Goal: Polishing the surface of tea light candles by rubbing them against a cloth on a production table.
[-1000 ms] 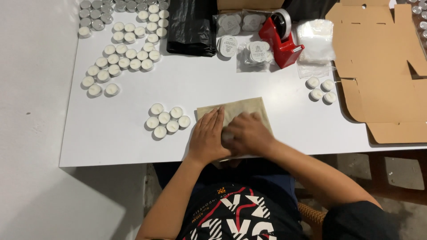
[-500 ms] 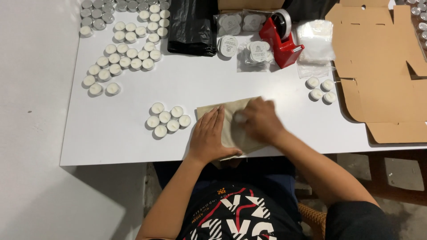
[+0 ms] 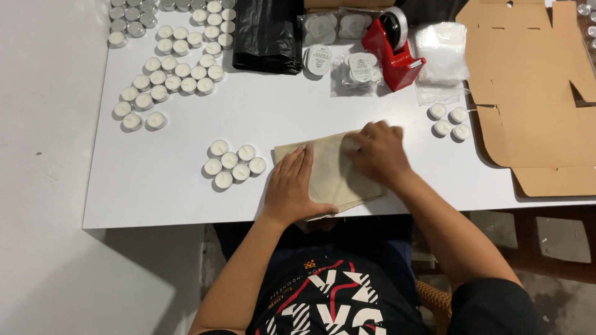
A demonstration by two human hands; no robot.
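Fingers of the left hand (image 3: 297, 186) lie flat and spread on a beige paper pouch (image 3: 332, 177), pinning its left part; the right hand (image 3: 380, 152) presses on the pouch's upper right corner with fingers curled down, gripping nothing that shows. This pouch sits at the lower centre of the frame, its lower corner hanging over the near edge of the white surface (image 3: 161, 180). Just left of it stands a cluster of six tealights (image 3: 233, 164), apart from the left hand. Bare surface lies above the pouch, up to a red tape dispenser (image 3: 392, 46); flat cardboard (image 3: 534, 93) fills the right side.
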